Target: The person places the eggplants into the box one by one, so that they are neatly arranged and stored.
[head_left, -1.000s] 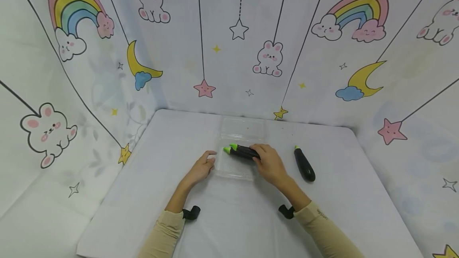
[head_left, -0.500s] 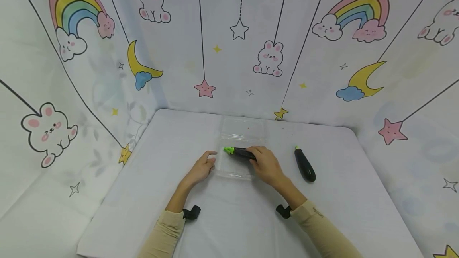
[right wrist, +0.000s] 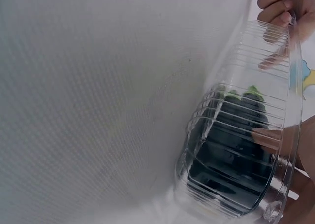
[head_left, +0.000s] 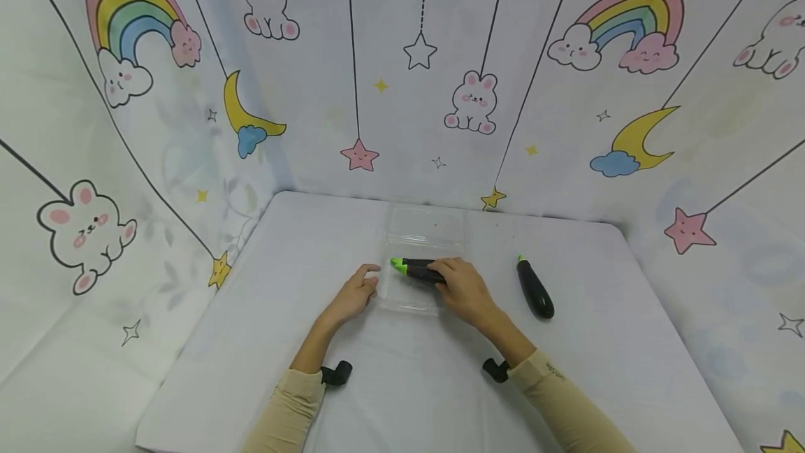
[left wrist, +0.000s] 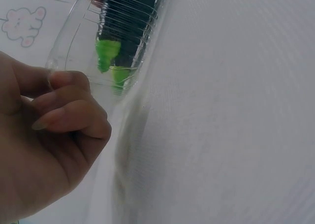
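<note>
Two dark eggplants with green stem ends lie side by side in a clear plastic clamshell box (head_left: pixel 409 305). My right hand (head_left: pixel 467 293) reaches in over the right side and grips the nearer eggplant (head_left: pixel 423 273) by its thick end. The farther eggplant (head_left: pixel 414 262) is partly hidden behind it. Through the ribbed wall in the right wrist view, a fingertip (right wrist: pixel 266 138) presses on a dark eggplant (right wrist: pixel 231 130). At the box's left side, my left hand (head_left: pixel 353 298) pinches the rim, its thumb and finger seen on the clear edge in the left wrist view.
A third eggplant (head_left: pixel 536 290) lies on the white table (head_left: pixel 604 369) to the right of the box. The box's lid (head_left: pixel 424 222) is folded back flat behind it. A printed cloth backdrop (head_left: pixel 314 89) rises along the table's back and sides.
My right hand has shifted slightly left and lower with the eggplant, which has moved from overlapping the other to lying nearer me beside it. The left hand has stayed put.
</note>
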